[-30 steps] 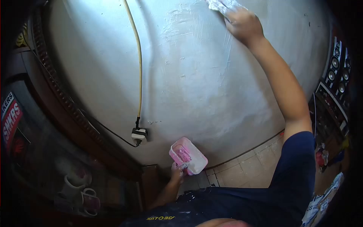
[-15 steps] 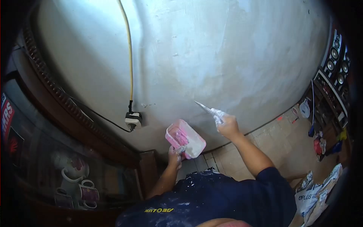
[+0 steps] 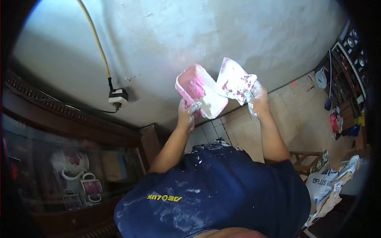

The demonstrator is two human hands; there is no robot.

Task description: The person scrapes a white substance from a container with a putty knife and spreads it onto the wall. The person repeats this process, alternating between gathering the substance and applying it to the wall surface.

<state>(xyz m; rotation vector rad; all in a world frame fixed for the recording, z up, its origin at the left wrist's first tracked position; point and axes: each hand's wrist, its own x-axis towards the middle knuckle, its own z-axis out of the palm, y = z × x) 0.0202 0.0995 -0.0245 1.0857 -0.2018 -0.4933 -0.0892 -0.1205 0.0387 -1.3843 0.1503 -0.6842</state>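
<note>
The smeared blade (image 3: 232, 75) closed in the right hand (image 3: 260, 100) has been brought within reach of paste (image 3: 213, 104) in the tub (image 3: 182, 93) clasped by the left hand (image 3: 185, 116).

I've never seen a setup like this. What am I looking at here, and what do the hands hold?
There is no robot: a person works bare-handed, filmed by a camera worn on their head, looking forward and down. The left hand grips a pink container with white paste inside. The right hand holds a flat, paste-smeared piece by the container's rim; whether they touch is unclear. Ahead is a pale wall with a socket block on a yellow cable. Mugs stand behind glass at left; a printed bag is at lower right.
</note>
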